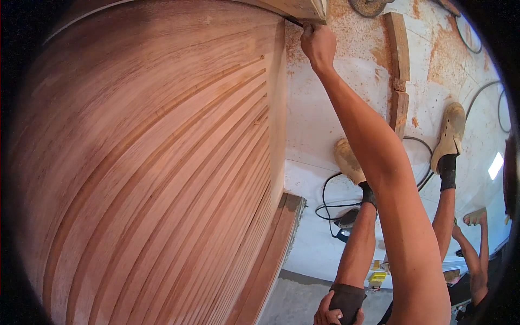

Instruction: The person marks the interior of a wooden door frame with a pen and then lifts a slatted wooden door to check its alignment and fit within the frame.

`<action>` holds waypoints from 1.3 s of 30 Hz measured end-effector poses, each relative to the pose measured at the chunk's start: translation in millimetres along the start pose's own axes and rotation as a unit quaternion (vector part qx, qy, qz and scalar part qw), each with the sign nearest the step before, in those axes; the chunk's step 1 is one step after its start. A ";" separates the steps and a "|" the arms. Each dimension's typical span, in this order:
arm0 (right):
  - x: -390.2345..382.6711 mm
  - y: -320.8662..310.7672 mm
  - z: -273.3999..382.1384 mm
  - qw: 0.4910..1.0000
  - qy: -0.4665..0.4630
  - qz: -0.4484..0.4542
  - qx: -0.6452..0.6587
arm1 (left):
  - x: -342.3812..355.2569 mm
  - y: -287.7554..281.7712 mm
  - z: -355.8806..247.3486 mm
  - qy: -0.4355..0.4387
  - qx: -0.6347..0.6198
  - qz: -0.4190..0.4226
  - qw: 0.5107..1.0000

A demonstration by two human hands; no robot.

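A large reddish-brown wooden panel with long curved grooves fills the left side. My right arm reaches up across the view, and my right hand is closed at the panel's far end, against the corner of a wooden board. A thin dark edge shows beside its fingers; what they grip is hidden. At the lower edge my left hand is closed around a dark, flat, round-cornered piece, partly cut off by the frame.
A wooden beam lies on the white floor, which is strewn with sawdust. A dark power tool with a black cord lies near my beige clogs. Another person's legs show at the right. A yellow package is at the lower right.
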State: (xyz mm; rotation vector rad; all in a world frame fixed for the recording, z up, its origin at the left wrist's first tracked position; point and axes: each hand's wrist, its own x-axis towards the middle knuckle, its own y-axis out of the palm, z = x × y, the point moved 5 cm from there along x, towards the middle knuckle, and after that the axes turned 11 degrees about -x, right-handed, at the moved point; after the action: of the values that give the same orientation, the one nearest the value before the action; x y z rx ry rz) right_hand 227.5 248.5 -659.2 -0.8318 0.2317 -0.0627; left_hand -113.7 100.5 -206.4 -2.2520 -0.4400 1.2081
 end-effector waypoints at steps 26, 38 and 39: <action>-11.6 -48.9 49.2 0.994 -0.071 -0.009 0.086 | -20.6 7.4 -1.3 -0.056 0.044 -0.010 0.997; -43.7 -158.3 59.3 0.990 -0.051 0.010 0.132 | -25.4 12.0 0.0 -0.045 0.051 0.005 0.998; -49.3 -176.7 46.4 0.994 -0.018 0.026 0.107 | -24.5 13.2 -0.2 -0.055 0.055 0.006 0.997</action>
State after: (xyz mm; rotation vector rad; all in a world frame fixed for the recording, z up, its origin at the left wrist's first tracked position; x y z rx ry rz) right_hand 196.4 170.4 -489.8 -0.6138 0.2076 -0.0233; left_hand -126.5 77.2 -198.0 -2.1062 -0.3919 1.3332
